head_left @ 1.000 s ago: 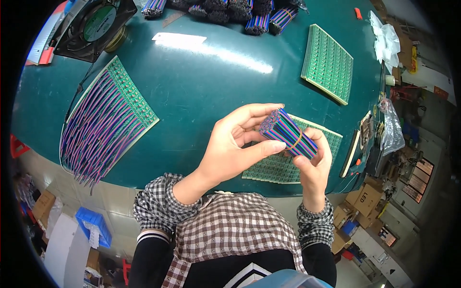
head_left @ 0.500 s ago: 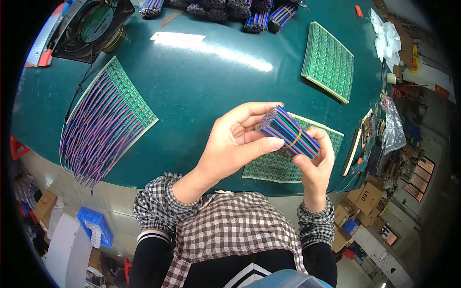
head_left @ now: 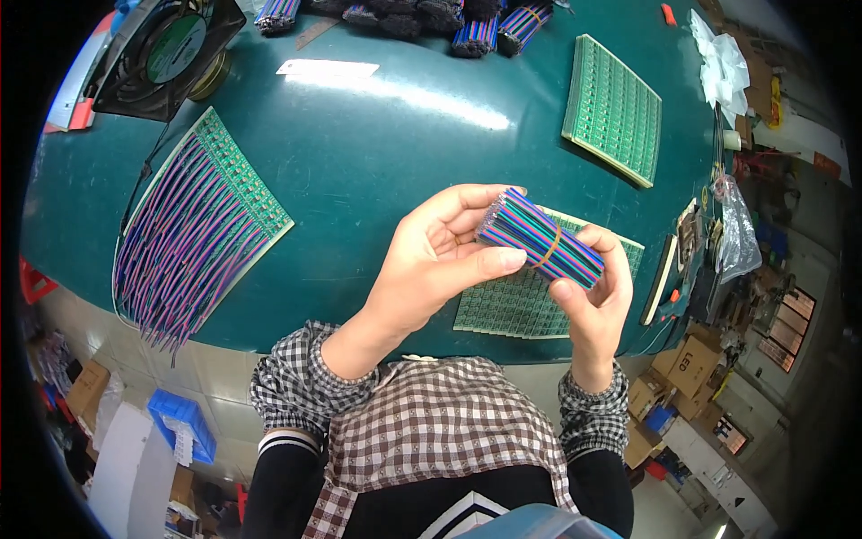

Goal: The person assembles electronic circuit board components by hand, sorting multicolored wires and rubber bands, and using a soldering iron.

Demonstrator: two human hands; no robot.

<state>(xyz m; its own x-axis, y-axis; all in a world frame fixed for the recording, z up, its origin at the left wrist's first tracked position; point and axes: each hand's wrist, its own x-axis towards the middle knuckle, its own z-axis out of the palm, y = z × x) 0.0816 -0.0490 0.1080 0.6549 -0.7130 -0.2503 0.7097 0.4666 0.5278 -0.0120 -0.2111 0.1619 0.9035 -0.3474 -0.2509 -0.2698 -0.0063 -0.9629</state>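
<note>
Between my two hands I hold a bundle of coloured wires [head_left: 537, 235], blue, black, green and pink, with a tan rubber band around its middle. My left hand [head_left: 431, 251] grips the end where the cut tips show, thumb in front and fingers behind. My right hand [head_left: 596, 292] pinches the other end between thumb and fingers. Under the bundle, partly hidden, lies a green circuit board panel [head_left: 512, 310] on the table. Further left is another circuit board panel [head_left: 235, 162] with many wires attached, fanning toward the table's near edge.
A stack of green panels [head_left: 615, 112] lies at the far right. More wire bundles [head_left: 476, 36] are heaped at the back edge, near a white strip [head_left: 328, 68]. A black fan [head_left: 171, 54] stands at the back left. Clear plastic bags [head_left: 736, 234] hang at the right.
The wire bundle has turned slightly in my hands, its cut end showing less and its side more. My left hand has shifted a little left and up.
</note>
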